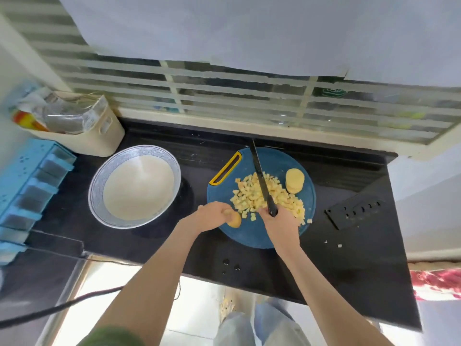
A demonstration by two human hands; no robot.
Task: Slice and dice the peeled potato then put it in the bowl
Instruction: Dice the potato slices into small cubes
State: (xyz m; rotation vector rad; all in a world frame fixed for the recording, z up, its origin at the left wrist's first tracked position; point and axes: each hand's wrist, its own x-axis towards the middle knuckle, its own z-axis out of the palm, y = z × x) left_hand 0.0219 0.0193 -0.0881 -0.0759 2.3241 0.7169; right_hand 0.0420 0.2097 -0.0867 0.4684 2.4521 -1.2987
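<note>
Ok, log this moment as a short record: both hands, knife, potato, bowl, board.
left hand: grips a peeled potato chunk at the board's near left edge
right hand: grips the black knife by its handle, blade over the cubes
diced: pale yellow potato cubes heaped mid-board
uncut: stack of round potato slices, right of the heap
bowl: white bowl with a blue patterned rim, left of the board, no potato inside
board: round blue cutting board on the black counter

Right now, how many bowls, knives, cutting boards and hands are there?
Bowls: 1, the white bowl
Knives: 1, the black knife
Cutting boards: 1, the blue cutting board
Hands: 2, the left hand holding a potato piece, the right hand gripping the knife
Total: 5
</note>
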